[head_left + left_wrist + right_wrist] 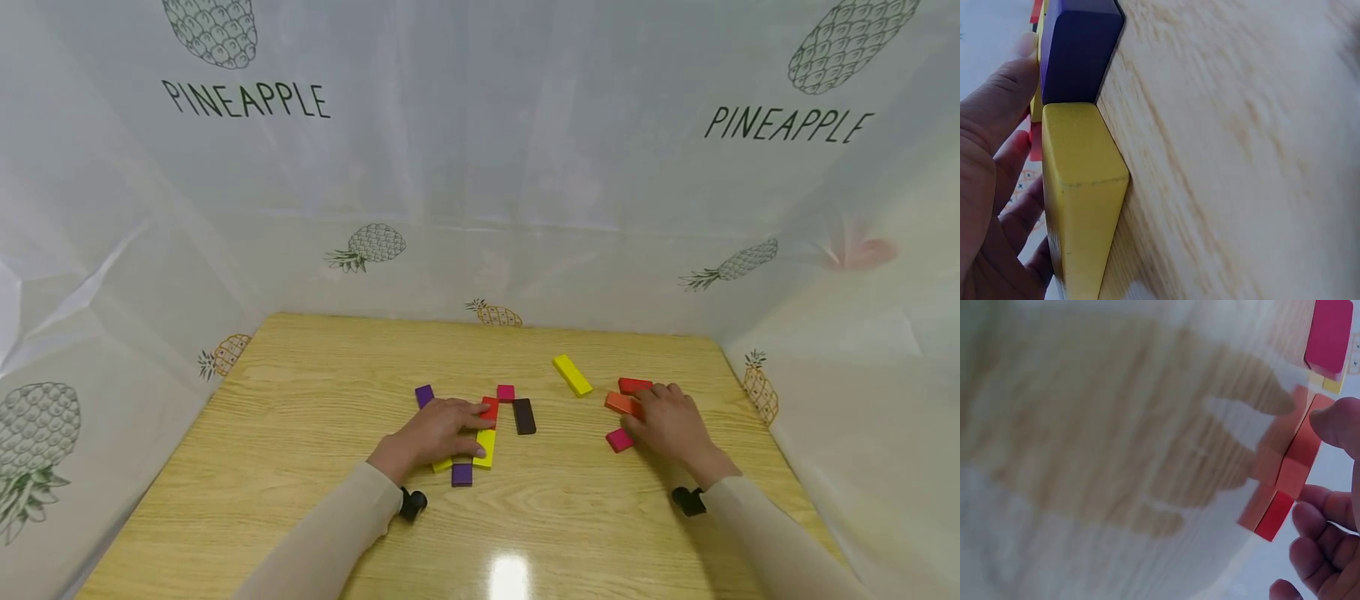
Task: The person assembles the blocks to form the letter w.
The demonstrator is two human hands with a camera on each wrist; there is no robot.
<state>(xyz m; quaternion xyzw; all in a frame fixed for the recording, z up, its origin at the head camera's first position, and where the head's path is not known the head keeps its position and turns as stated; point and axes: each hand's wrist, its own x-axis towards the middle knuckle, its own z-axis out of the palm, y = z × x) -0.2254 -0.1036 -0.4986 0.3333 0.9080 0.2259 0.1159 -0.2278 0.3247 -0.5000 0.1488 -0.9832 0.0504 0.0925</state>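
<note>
My left hand (438, 429) lies over a group of wooden blocks, fingertips on a red block (490, 412) and thumb at a yellow block (486, 450). Around it are a purple block (462, 476), a second yellow block (1085, 187), mostly covered by the hand in the head view, and another purple block (424, 394). Off to the right, my right hand (672, 427) pinches an orange block (621, 404) between thumb and fingers. Beside that block are a red block (1274, 516) on the far side and a pink block (618, 440) on the near side.
Between the hands lie a black block (524, 417), a small pink block (506, 392) touching the left group, and a yellow block (572, 375) set farther back. A pineapple-print curtain (480, 167) encloses the wooden table (585, 517) at the back and sides.
</note>
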